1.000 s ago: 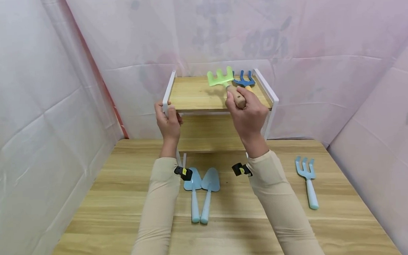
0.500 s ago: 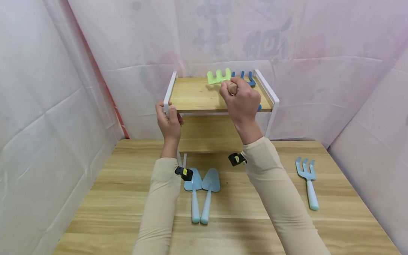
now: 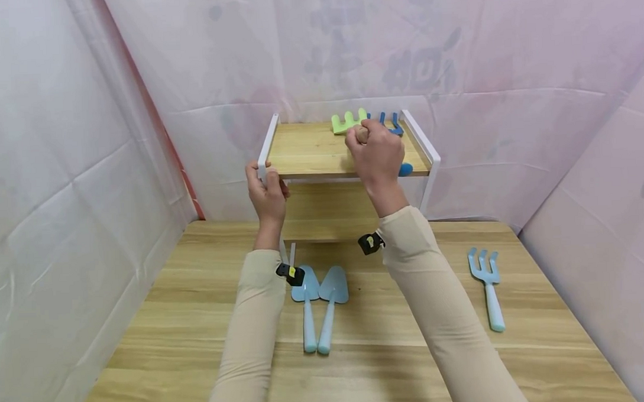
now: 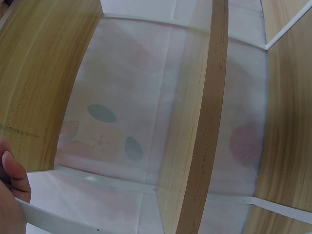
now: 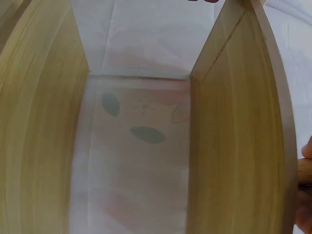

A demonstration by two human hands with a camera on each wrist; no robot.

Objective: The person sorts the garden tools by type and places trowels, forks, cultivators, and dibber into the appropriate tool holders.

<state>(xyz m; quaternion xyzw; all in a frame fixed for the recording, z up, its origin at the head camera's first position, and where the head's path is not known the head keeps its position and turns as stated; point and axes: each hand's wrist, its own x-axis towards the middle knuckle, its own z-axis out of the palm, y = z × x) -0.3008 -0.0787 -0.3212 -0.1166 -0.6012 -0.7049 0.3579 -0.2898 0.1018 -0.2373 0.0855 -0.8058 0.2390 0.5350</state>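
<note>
My right hand (image 3: 378,154) grips the wooden handle (image 3: 361,134) of a light-green hand rake (image 3: 346,124) over the top board of a two-tier shelf (image 3: 307,154). The rake's tines point to the back; whether it touches the board cannot be told. Just right of it lies a dark-blue hand rake (image 3: 396,127), partly hidden behind my right hand, and a blue rounded end (image 3: 405,169) shows at the board's front edge. My left hand (image 3: 266,192) holds the white frame at the shelf's front left corner. The left wrist view catches part of that hand (image 4: 13,180).
Two light-blue trowels (image 3: 305,290) (image 3: 332,286) lie side by side on the wooden table (image 3: 198,323), in front of the shelf. A light-blue hand fork (image 3: 485,275) lies to the right. Pale sheeting (image 3: 510,100) encloses the back and sides.
My right hand has moved forward and slightly left over the top board with the green rake. The blue rounded end has come into view. My left hand has stayed in place.
</note>
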